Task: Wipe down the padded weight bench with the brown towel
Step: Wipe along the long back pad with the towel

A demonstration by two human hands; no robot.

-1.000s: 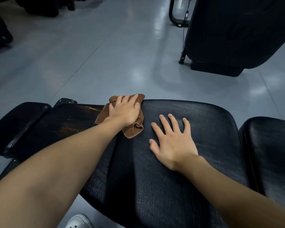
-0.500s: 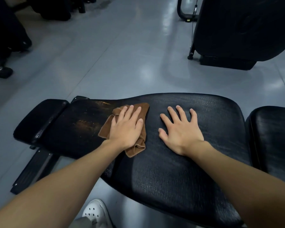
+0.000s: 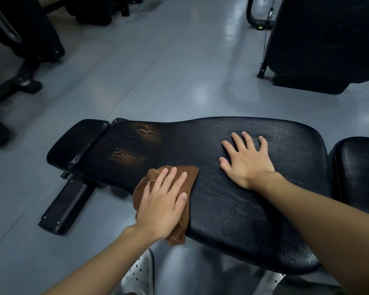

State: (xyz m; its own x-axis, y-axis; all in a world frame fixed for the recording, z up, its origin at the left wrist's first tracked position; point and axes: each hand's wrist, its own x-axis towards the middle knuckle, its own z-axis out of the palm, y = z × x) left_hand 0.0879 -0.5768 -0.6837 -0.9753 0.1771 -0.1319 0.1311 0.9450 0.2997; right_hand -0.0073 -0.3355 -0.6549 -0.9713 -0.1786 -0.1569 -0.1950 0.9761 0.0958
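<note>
The black padded weight bench point(image 3: 232, 205) stretches across the middle of the head view, with two worn brownish patches on its left part. The brown towel point(image 3: 191, 174) lies bunched on the pad's near edge, part of it hanging over the side. My left hand point(image 3: 162, 201) presses flat on the towel with straight fingers. My right hand point(image 3: 246, 160) rests flat on the bare pad to the right, fingers spread, apart from the towel.
A narrower black pad point(image 3: 73, 143) adjoins the bench at the left, a separate seat pad point(image 3: 358, 173) at the right. The bench's black foot point(image 3: 64, 206) sits on the grey floor. Dark gym machines stand at far right point(image 3: 324, 39) and far left point(image 3: 19, 39). My white shoe point(image 3: 139, 275) is below.
My left hand has dragged the towel from the far side of the pad back to the near edge. My right hand stays flat on the pad.
</note>
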